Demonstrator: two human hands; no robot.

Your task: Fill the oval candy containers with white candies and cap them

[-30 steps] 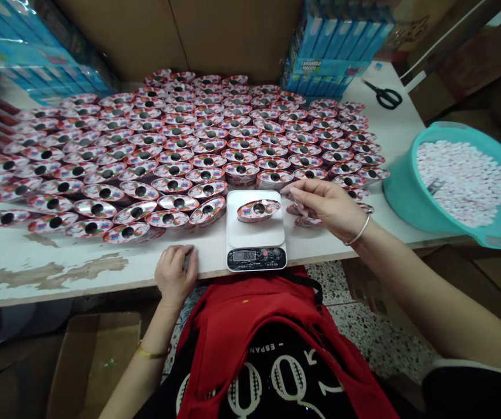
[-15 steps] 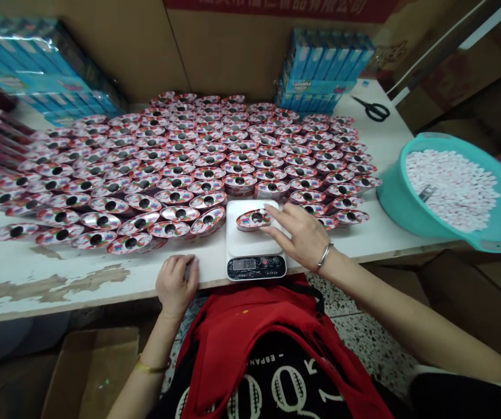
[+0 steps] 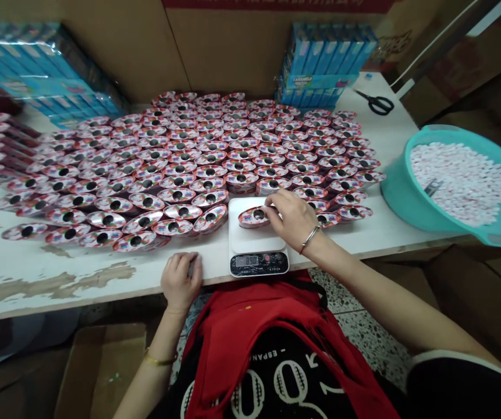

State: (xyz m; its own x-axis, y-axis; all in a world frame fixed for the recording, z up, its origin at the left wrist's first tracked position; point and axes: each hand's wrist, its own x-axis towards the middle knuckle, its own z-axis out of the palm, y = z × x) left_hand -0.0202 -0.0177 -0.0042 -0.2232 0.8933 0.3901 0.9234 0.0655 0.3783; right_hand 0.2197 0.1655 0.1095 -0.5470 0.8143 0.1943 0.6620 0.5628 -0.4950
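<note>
A red-and-white oval packet with a round hole in its top (image 3: 251,217) stands on a white digital kitchen scale (image 3: 256,240). The fingertips of my right hand (image 3: 292,218) close on the packet's right end. The scale's display appears to read 890. At the table's front edge, left of the scale, my left hand (image 3: 183,280) rests with its fingers curled; something greyish shows between thumb and fingers, too unclear to name. Many matching packets (image 3: 180,195) stand in tight rows just behind and left of the scale.
A turquoise basin (image 3: 401,195) of small white wrapped pieces, with a metal scoop in it, is at the right. Black scissors (image 3: 380,105) lie behind it. Wrapped blue boxes stand at the back left (image 3: 41,75) and back right (image 3: 320,64). An open carton (image 3: 102,366) is below the table.
My right hand has shifted a little left, and its fingers have drawn together at the packet's end. The packet stays on the scale. My left hand keeps its place; the view has shifted slightly.
</note>
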